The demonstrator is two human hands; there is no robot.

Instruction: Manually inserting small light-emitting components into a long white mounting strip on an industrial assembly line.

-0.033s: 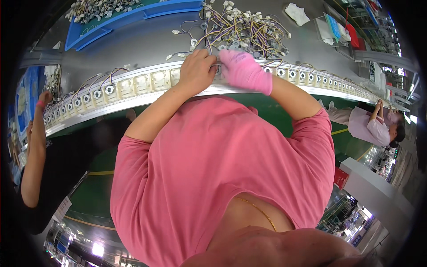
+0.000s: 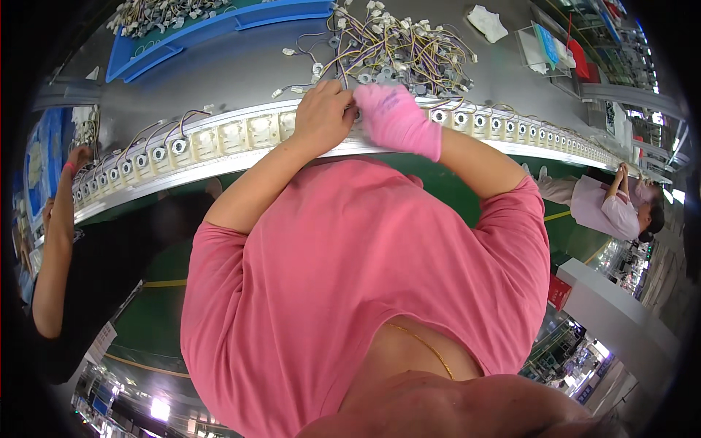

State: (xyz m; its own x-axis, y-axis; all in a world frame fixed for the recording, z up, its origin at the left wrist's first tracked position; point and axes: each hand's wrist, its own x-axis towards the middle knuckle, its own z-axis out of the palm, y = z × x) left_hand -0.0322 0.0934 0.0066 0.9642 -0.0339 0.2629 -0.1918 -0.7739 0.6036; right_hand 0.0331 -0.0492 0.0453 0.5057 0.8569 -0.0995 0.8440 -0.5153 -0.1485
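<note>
At the far left of the frame, a co-worker's bare arm (image 2: 52, 281) bends up toward the table, its hand small and blurred, the body in black partly lost in the dark rim. Above, a blue plastic tray (image 2: 241, 20) with small white connectors (image 2: 164, 16) is cut off by the upper edge. From the left, a long cream plastic strip of square compartments (image 2: 232, 137) curves across the grey metal tabletop (image 2: 241, 66); round pale parts with dark centres (image 2: 179, 147) sit in its left stretch, while several compartments nearer the middle show bare. At the centre, the wearer's bare left hand (image 2: 323, 117) bends over the strip, fingers curled close together; I can't tell whether they grip anything. Beside it, the right hand (image 2: 398, 117), in a pink knitted glove, is smeared by blur, its fingertips hidden near the left's, so I can't tell whether it is closed on something. Both cover the strip beneath. Just above lies a tangled heap of purple and yellow wires with white connectors (image 2: 409, 47), then a crumpled white cloth or paper (image 2: 487, 23). The strip runs on rightward, shrinking past a person in a pale top (image 2: 602, 208) over the green floor.
</note>
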